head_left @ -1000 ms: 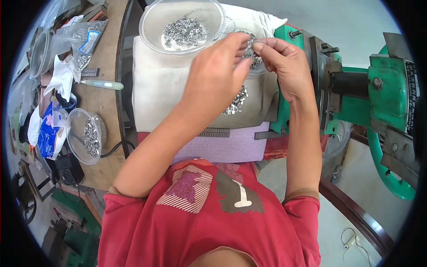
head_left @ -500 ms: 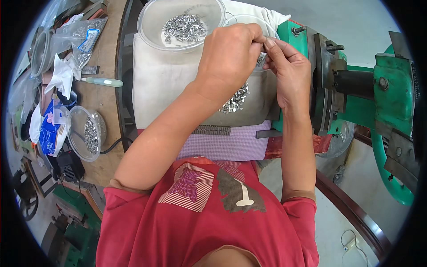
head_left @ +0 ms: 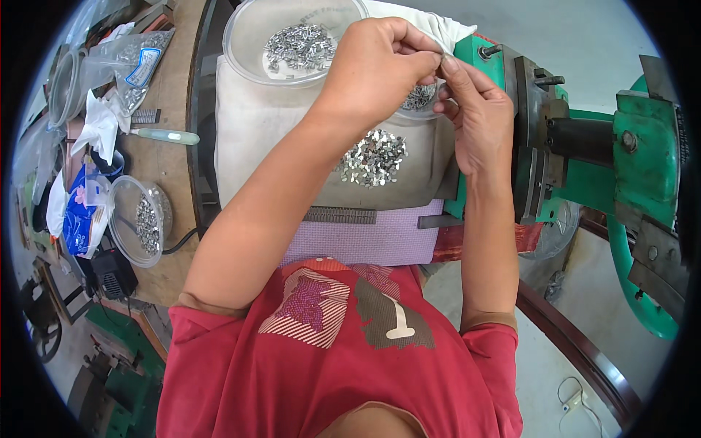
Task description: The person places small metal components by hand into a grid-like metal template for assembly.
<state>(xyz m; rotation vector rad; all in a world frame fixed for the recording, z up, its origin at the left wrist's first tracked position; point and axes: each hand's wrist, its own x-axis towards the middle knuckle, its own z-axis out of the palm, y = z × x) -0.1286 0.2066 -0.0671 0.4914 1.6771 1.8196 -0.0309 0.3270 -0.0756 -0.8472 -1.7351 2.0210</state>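
My left hand (head_left: 371,77) and my right hand (head_left: 480,120) meet fingertip to fingertip at the far side of the beige cloth (head_left: 252,150). Thumbs and forefingers of both are pinched together; whatever they hold is too small and too covered to name. Just below the fingertips, a small clear tub (head_left: 438,109) of thin metal pieces is partly hidden by my hands. A pile of small shiny flat metal pieces (head_left: 376,159) lies nearer on the cloth. Beyond my left hand stands a larger clear tub (head_left: 237,55) with short metal pieces (head_left: 299,47) inside.
A green machine (head_left: 584,157) stands close on the right. On the purple mat (head_left: 365,244) lies a dark slotted strip (head_left: 339,215). The wooden table (head_left: 171,241) at left holds a tub of metal pieces (head_left: 150,223), a pale-handled tool (head_left: 166,136) and a bag of parts (head_left: 146,62).
My left hand has shifted slightly left and away, its wrist turned. More of the metal pile and the small tub shows. Both hands stay pinched together at the fingertips.
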